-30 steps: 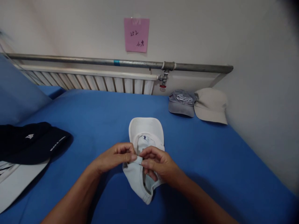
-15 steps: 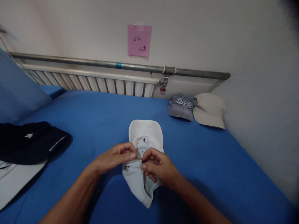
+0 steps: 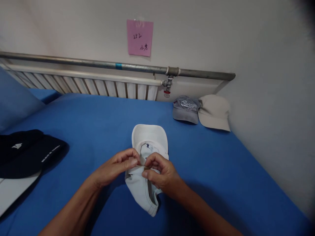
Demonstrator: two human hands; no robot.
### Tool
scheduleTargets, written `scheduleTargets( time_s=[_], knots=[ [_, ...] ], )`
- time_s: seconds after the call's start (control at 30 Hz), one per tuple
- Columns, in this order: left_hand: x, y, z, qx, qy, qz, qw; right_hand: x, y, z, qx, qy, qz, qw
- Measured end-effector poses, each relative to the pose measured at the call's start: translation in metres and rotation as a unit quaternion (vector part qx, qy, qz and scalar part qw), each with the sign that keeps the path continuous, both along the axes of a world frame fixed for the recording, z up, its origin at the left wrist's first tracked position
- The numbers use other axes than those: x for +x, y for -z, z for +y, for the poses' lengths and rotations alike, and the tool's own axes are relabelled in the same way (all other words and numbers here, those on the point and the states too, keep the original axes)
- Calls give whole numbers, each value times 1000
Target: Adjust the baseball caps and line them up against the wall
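Observation:
A pale, nearly white baseball cap point(image 3: 140, 190) lies in front of me, its brim pointing away and its inside partly showing. My left hand point(image 3: 114, 167) pinches the left part of the cap's back strap point(image 3: 135, 170) between thumb and fingers. From the other side, my right hand point(image 3: 163, 173) closes thumb and forefinger on the strap near a small brownish piece point(image 3: 146, 168). The two hands are close together over the cap's back opening. My fingers cover part of the strap, so its fastening is not fully visible.
A blue-covered surface point(image 3: 98, 124) carries everything. At left a black cap point(image 3: 27, 154) overlaps a white one point(image 3: 17, 193). A grey cap point(image 3: 185, 109) and a beige cap point(image 3: 214, 111) sit back right. Behind are a radiator point(image 3: 110, 88), a metal pipe point(image 3: 83, 62) and a pink note point(image 3: 139, 37).
The whole scene has shifted slightly left in view. My right fingertips have come onto the strap, and the brownish piece now shows there. My left hand keeps its pinch.

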State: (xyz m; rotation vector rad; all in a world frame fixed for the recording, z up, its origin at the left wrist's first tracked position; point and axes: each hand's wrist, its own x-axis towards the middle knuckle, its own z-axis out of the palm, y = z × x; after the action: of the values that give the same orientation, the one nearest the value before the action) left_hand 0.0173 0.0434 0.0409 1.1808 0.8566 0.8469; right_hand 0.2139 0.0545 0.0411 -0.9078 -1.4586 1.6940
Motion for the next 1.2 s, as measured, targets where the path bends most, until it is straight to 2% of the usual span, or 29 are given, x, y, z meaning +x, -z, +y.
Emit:
scheduleTargets(
  time_s=[0.2,0.37,0.6,0.73,0.9,1.0,1.1,1.2],
  knots=[
    [3,3,0,-8,2,-21,1000,1,4,3,27,11,-4,1000],
    [6,5,2,-19,-4,-37,999,1,8,4,-116,-19,71,991],
    [-5,-4,4,55,20,113,992,3,7,0,-187,-22,143,972],
    [-15,-8,5,112,3,180,977,8,11,3,-204,-2,172,964],
    [-22,-9,9,189,82,287,936,12,18,7,-206,-7,172,963],
    [-22,-11,9,208,102,307,923,14,20,6,-185,-30,149,971],
    [-19,-13,5,182,126,300,928,15,18,5,-178,-60,111,976],
    [-13,-13,0,106,183,280,937,18,13,3,-175,-89,69,978]
  ],
)
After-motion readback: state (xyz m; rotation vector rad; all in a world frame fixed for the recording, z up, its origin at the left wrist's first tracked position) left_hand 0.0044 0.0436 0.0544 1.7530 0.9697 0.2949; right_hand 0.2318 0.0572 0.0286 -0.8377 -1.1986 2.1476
